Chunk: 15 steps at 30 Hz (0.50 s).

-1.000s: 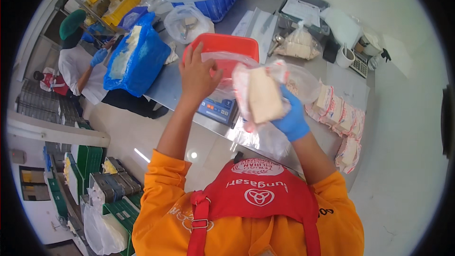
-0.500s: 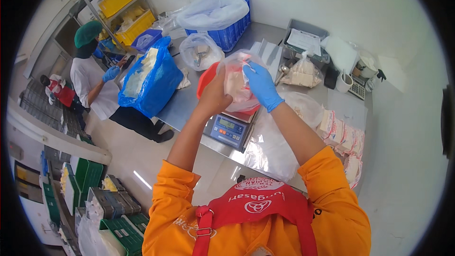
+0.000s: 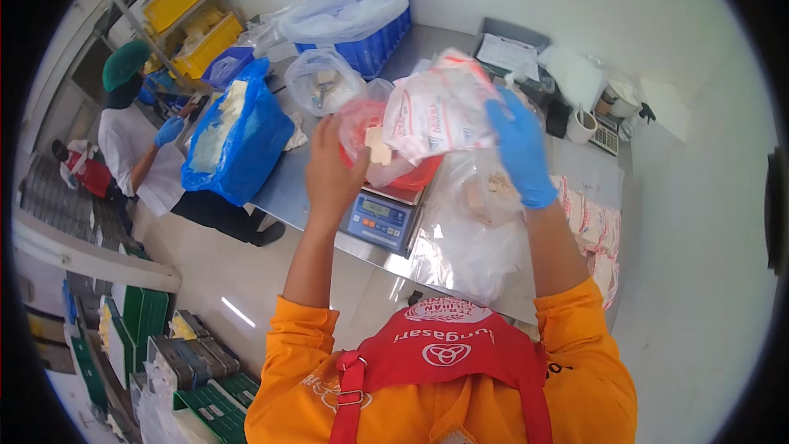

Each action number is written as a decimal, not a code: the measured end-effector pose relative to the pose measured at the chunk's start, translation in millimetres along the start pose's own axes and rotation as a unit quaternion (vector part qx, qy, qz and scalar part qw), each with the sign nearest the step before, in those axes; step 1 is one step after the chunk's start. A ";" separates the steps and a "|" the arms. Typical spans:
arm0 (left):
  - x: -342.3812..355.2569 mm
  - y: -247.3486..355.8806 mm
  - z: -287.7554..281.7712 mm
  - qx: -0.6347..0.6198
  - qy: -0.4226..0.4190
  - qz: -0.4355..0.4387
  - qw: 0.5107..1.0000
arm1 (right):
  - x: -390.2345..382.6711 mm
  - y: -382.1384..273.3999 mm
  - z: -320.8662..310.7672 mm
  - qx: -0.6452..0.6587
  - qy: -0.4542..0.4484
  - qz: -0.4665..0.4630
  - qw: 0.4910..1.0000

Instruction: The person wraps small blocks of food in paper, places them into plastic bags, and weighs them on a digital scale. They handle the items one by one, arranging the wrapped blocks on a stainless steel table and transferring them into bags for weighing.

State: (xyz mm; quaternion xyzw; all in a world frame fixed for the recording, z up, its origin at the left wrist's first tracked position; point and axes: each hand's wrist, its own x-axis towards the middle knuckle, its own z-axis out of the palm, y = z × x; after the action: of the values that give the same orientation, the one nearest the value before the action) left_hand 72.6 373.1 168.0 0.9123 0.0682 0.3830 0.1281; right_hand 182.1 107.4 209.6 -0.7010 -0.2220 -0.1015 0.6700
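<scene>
My left hand, bare, closes on the rim of a clear plastic bag that lines a red bowl. Under the bowl is a digital scale. A pale beige block shows at the bag's mouth, beside my left thumb. My right hand, in a blue glove, grips the right side of a white wrapper with red and blue print. This wrapper is tilted over the bag and hides part of the bowl; whether anything is still inside it I cannot tell.
To the left stands a large blue bag holding a pale mass. Behind are a lined blue crate and a bag with a scoop. Wrapped blocks line the right side, near a calculator. A person stands at far left.
My right hand has moved right, and the printed wrapper now spreads out from it over the bowl. The beige block has come into sight. My left hand has shifted slightly left.
</scene>
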 end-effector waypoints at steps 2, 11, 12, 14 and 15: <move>-6.8 24.2 -13.8 -0.143 0.011 -0.074 0.987 | -21.8 11.8 -54.6 0.057 0.050 0.086 0.993; -67.8 93.9 46.7 -0.353 -0.270 -0.025 0.895 | -216.4 102.3 -244.4 -0.237 -0.008 0.376 0.896; -67.5 111.3 55.8 -0.358 -0.279 -0.032 0.891 | -228.9 107.8 -253.0 -0.375 -0.075 0.381 0.842; -67.1 135.8 76.1 -0.337 -0.303 -0.033 0.891 | -231.4 110.5 -252.9 -0.421 -0.046 0.243 0.873; -67.2 141.9 96.0 -0.312 -0.319 -0.026 0.895 | -210.6 108.1 -242.1 -0.427 -0.016 0.195 0.883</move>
State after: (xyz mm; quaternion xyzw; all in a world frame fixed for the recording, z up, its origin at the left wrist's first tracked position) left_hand 98.3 204.8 98.1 0.8967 -0.0753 0.0699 0.4306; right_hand 82.5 -168.3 40.0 -0.9499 -0.0265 -0.0426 0.3084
